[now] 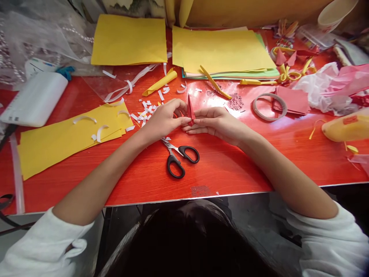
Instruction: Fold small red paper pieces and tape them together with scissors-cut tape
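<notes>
A small piece of red folded paper [189, 107], pointed at the top, stands upright between my two hands over the table. My left hand [168, 117] pinches its left side near the bottom, thumb and fingers closed. From the other side my right hand [215, 121] grips its lower edge between thumb and fingertips. Black-handled scissors [175, 154] lie spread apart just below my hands, with the blade tips partly hidden under my left hand. White paper scraps [147, 109] are scattered beside my left hand.
Yellow sheets [129, 40] and a stack of coloured paper [221, 48] lie at the back. Yellow strips [72, 134] and a white device [36, 98] are on the left. To the right are a tape roll [270, 107], red paper squares [294, 100] and crumpled plastic [319, 86].
</notes>
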`<act>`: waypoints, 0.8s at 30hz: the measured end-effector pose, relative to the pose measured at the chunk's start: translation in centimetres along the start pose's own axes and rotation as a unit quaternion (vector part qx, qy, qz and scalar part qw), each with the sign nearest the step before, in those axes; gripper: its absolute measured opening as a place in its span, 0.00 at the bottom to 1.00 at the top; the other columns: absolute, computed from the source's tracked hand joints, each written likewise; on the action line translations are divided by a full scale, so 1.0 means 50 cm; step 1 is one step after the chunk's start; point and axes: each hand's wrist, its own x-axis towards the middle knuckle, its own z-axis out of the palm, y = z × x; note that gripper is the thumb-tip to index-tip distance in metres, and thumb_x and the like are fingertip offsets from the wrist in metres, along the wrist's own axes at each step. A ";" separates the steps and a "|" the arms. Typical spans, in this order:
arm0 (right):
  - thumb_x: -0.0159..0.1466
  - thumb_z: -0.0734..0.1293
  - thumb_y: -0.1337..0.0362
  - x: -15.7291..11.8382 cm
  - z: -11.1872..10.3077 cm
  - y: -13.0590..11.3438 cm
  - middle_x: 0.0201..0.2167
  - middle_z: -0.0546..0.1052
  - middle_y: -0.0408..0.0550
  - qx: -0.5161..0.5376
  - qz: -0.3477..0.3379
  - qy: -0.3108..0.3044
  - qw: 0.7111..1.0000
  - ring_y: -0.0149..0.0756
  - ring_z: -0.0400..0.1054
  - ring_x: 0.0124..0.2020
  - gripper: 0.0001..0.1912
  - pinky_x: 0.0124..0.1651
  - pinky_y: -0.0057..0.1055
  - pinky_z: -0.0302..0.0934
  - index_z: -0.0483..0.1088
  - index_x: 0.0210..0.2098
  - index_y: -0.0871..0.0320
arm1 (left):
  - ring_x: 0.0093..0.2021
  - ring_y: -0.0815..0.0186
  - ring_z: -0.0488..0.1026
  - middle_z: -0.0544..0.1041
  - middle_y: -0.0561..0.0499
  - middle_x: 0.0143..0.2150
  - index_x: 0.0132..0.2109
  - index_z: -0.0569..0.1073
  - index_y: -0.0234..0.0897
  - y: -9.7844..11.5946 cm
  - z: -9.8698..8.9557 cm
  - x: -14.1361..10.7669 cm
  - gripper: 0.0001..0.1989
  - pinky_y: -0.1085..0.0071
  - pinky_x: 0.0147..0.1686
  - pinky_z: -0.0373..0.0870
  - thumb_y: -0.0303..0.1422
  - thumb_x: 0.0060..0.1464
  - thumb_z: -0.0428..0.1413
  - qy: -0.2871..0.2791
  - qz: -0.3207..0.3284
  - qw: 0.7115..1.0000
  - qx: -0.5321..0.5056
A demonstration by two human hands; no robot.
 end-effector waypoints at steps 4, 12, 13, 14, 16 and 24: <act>0.60 0.65 0.73 0.000 0.002 0.001 0.34 0.78 0.53 -0.008 -0.005 0.004 1.000 0.37 0.76 0.39 0.04 0.50 0.37 0.69 0.70 0.35 0.65 | 0.36 0.68 0.68 0.72 0.52 0.36 0.39 0.69 0.35 0.000 0.001 0.000 0.08 0.69 0.39 0.66 0.30 0.48 0.56 0.000 -0.002 1.000 0.005; 0.62 0.66 0.68 0.003 0.002 0.012 0.32 0.78 0.52 -0.036 -0.028 0.013 0.999 0.36 0.76 0.37 0.04 0.48 0.35 0.70 0.71 0.33 0.64 | 0.36 0.68 0.69 0.71 0.52 0.35 0.37 0.70 0.35 0.007 -0.003 0.000 0.08 0.70 0.38 0.65 0.31 0.48 0.56 -0.015 0.001 1.000 0.012; 0.61 0.67 0.68 0.002 0.003 0.012 0.32 0.78 0.52 -0.039 -0.028 0.018 0.999 0.36 0.76 0.37 0.04 0.48 0.35 0.70 0.71 0.33 0.64 | 0.36 0.68 0.69 0.72 0.52 0.35 0.37 0.70 0.35 0.008 -0.003 0.000 0.08 0.70 0.38 0.66 0.32 0.48 0.56 -0.017 -0.002 1.000 0.009; 0.61 0.67 0.67 0.002 0.004 0.012 0.31 0.78 0.52 -0.043 -0.028 0.021 0.998 0.36 0.76 0.37 0.04 0.48 0.35 0.70 0.71 0.33 0.64 | 0.36 0.67 0.69 0.72 0.52 0.35 0.37 0.70 0.35 0.009 -0.002 0.000 0.07 0.70 0.38 0.66 0.32 0.49 0.56 -0.017 -0.005 1.000 0.004; 0.61 0.67 0.67 0.002 0.006 0.012 0.31 0.78 0.52 -0.050 -0.030 0.026 0.998 0.36 0.76 0.37 0.05 0.48 0.35 0.71 0.72 0.34 0.64 | 0.36 0.67 0.69 0.74 0.51 0.35 0.37 0.71 0.35 0.010 0.000 -0.001 0.07 0.70 0.38 0.66 0.34 0.52 0.54 -0.005 -0.010 1.000 -0.007; 0.63 0.64 0.70 0.002 0.002 0.009 0.32 0.79 0.52 -0.049 -0.020 0.002 0.999 0.34 0.76 0.36 0.05 0.49 0.35 0.70 0.72 0.36 0.65 | 0.32 0.69 0.68 0.73 0.52 0.32 0.33 0.69 0.35 0.010 0.011 -0.005 0.03 0.71 0.34 0.64 0.31 0.51 0.55 0.040 0.005 0.998 0.037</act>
